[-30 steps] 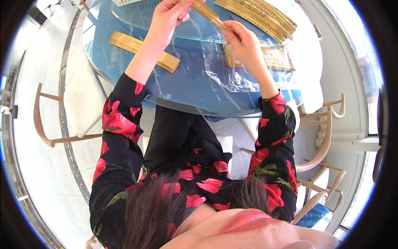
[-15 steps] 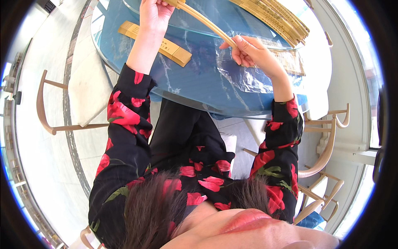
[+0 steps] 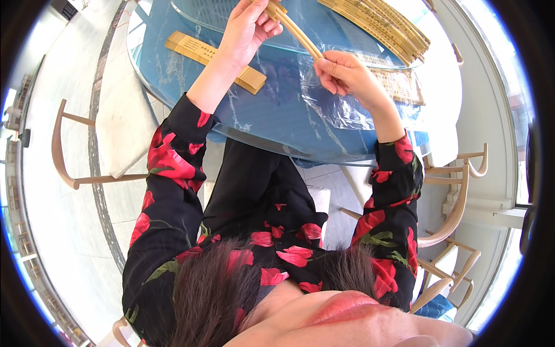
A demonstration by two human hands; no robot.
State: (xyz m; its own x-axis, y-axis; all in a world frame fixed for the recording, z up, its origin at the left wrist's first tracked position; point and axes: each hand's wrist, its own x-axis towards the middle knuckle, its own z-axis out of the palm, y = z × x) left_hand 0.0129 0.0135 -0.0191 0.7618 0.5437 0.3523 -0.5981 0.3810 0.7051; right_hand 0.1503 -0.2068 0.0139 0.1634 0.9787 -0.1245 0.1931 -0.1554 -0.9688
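A pair of pale wooden chopsticks (image 3: 302, 37) slants across the space above the table between my two hands. My left hand (image 3: 244, 34) pinches the gold paper sleeve (image 3: 277, 10) around their far end. With thumb and fingers, my right hand (image 3: 347, 75) grips their near end. Under my left wrist, a few gold paper sleeves (image 3: 252, 81) lie on the blue table, partly covered by the wrist. A clear plastic bag (image 3: 341, 113) lies crumpled beneath my right hand, with printed gold sleeves (image 3: 404, 87) in or under it.
A long row of overlapping gold chopstick sleeves (image 3: 381, 26) lies at the far right on a raised glass disc. The round blue marble-patterned table (image 3: 277, 124) has a glass edge near my lap. Wooden chairs stand at the left (image 3: 69, 144) and right (image 3: 459, 196).
My left hand has come nearer and to the right with the paper sleeve, so less of the chopsticks shows between my hands. My right hand has shifted slightly left.
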